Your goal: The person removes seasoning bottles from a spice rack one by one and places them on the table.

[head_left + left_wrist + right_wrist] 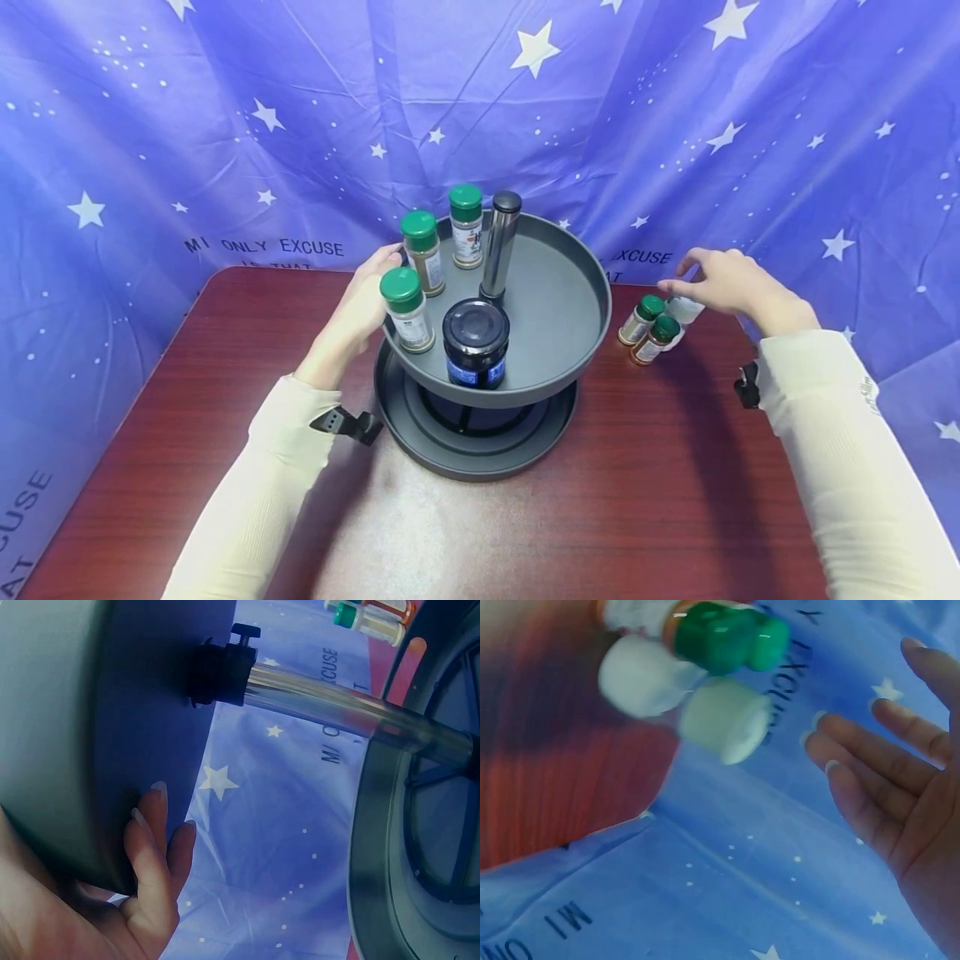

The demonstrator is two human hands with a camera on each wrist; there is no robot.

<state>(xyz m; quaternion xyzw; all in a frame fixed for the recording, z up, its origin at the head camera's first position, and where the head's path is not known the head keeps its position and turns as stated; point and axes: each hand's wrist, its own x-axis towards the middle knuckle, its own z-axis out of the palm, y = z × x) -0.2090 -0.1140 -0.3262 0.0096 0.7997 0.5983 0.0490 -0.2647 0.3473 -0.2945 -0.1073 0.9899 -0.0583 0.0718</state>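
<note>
My left hand (372, 293) grips the left rim of the upper tray (558, 250) of a grey two-tier rack. In the left wrist view, fingers (154, 862) reach beneath that tray. Three green-capped spice jars stand along its left side: a front one (408, 312), a middle one (424, 254) and a back one (467, 229). A dark-lidded jar (476, 346) sits near the front. Over at the right, my right hand (723, 279) hovers with spread fingers beside a white-capped bottle (684, 309). The right wrist view has a gap between its fingertips and the white caps (727, 720).
Two small green-capped bottles, one behind (640, 321) and one in front (654, 342), stand by the white-capped one. A metal post (501, 246) rises through the upper tray. Below is the lower tray (480, 462), on a red-brown table (637, 500). A blue star-patterned curtain (480, 100) hangs behind.
</note>
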